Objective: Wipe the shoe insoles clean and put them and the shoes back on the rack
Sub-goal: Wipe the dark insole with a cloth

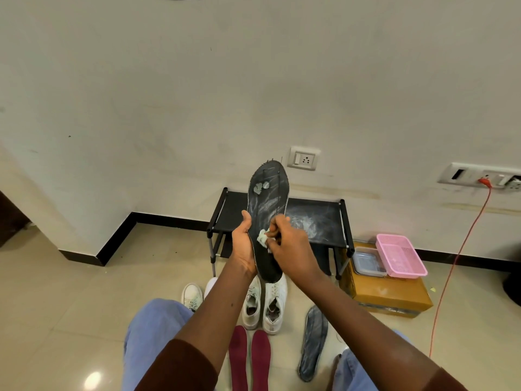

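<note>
Wiping in progress, right in front of the rack (318,215). Gripping the dark insole (267,204) by its edge with the left hand (244,246), thumb up along the rim, heel end down, toe end raised above the rack's top shelf. Pinching a small pale wad (262,237), cloth or tissue, hard to tell, in the right hand (293,249) and pressing it to the lower middle of the face.

Looks like mid-step, judging by the pale streaks and the grey-green flecks (260,187) stuck near the toe. Best to work in long strokes from heel to toe, away from the gripping thumb. Worth bracing the back with the left fingers, so as not to let the soft sole fold under pressure. Then a shift of grip, or a swap of ends, to reach the strip hidden under the palm. Probably a firmer rub at those flecks, or a fresh fold of the wad.

On the floor in front of the rack: a pair of white shoes (265,303), two maroon insoles (249,359) further out, a second dark insole (313,342) beside them. Nothing back on the rack yet, only chalky smears on its shelf. Beside the rack, a pink basket (400,255) on a cardboard box (389,297).
</note>
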`<state>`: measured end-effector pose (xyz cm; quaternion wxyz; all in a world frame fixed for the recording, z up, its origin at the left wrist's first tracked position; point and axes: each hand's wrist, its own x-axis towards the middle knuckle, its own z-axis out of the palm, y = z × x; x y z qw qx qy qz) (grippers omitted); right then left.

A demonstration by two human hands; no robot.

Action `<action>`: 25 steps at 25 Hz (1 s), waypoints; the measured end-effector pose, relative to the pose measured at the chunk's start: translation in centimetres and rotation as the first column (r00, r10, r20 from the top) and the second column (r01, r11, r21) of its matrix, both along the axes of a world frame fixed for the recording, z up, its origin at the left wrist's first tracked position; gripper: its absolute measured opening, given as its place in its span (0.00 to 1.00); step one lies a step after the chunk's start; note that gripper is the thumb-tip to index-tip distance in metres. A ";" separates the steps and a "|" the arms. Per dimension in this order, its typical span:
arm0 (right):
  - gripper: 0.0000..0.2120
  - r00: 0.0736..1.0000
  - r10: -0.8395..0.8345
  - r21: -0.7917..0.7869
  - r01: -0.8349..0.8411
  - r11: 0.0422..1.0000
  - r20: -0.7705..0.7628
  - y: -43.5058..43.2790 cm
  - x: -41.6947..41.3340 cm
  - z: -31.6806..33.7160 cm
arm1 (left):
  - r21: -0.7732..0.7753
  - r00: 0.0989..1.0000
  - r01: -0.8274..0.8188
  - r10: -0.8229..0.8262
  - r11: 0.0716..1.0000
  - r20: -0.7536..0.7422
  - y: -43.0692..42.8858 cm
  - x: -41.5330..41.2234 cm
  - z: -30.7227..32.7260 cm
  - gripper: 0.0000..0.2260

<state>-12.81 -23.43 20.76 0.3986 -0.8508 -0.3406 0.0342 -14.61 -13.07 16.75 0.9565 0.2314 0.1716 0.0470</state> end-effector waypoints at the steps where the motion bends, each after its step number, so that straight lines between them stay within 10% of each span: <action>1: 0.06 1.000 -0.016 -0.011 0.016 1.000 0.023 0.4 0.7 0.3 | 0.011 1.000 -0.014 0.014 1.000 -0.013 -0.2 -0.1 0.2 0.29; 19: 0.08 0.996 -0.012 0.007 0.013 1.000 -0.088 -1.3 -2.3 -1.1 | 0.062 0.987 -0.155 0.157 0.986 -0.036 -0.6 -0.3 -0.4 0.31; 25: 0.11 0.990 -0.057 -0.064 0.066 0.996 0.129 1.1 0.1 -0.2 | -0.014 0.995 -0.073 0.072 0.997 -0.063 -1.2 -0.4 -0.2 0.30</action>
